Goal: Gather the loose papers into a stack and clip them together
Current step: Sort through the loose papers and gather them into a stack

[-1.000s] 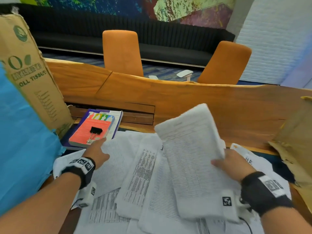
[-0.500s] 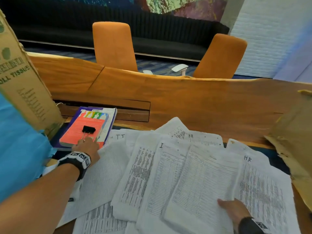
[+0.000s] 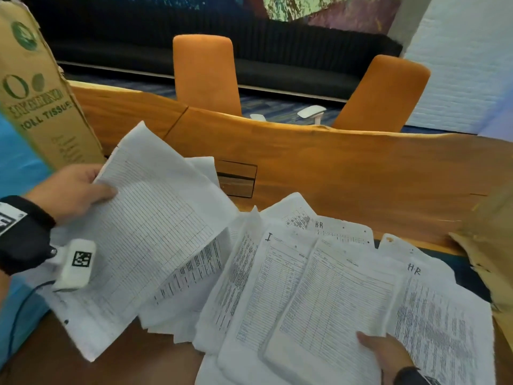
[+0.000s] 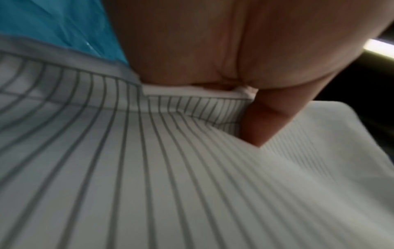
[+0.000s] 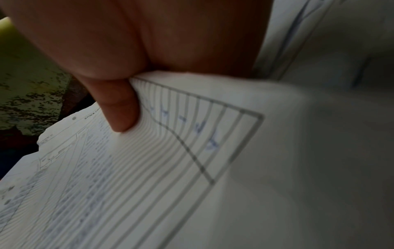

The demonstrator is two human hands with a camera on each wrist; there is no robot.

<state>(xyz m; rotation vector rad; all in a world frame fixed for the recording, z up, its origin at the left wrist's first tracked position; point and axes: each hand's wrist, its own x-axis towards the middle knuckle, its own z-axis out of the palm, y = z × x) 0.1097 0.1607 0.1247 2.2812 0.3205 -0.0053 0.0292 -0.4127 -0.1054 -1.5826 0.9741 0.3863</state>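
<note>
Cardboard roll-tissue box [image 3: 41, 87] stands at far left on the wooden worktop [image 3: 347, 173]. Beside it my left hand [image 3: 70, 190] has lifted a ruled sheet [image 3: 144, 232], thumb on top and fingers curled beneath its upper edge; the left wrist view confirms the pinch. The sheet hangs tilted above the spread, its lower corner toward me.

Centre to right, the loose papers [image 3: 277, 273] lie fanned and overlapping on the worktop, some marked "I" and "H·R". My right hand [image 3: 388, 354] grips the near edge of a stock-card bundle [image 3: 333, 307]; the right wrist view shows the thumb pressed on top with several sheets held under it.

Step in hand, as I judge it: gathering, early on. Nothing is squared and nothing is clipped.

Next move likely calls for carrying the ruled sheet across onto the bundle in the right hand, then sweeping in the rest and tapping the edges flush. The papers look soft and worn, so they may buckle or slide apart.

Against half a second back: the left hand was down by the red book with the black binder clip; it is now raised with the sheet. Book and clip are out of sight, probably hidden behind that sheet. The right hand stays on the bundle's near edge.
</note>
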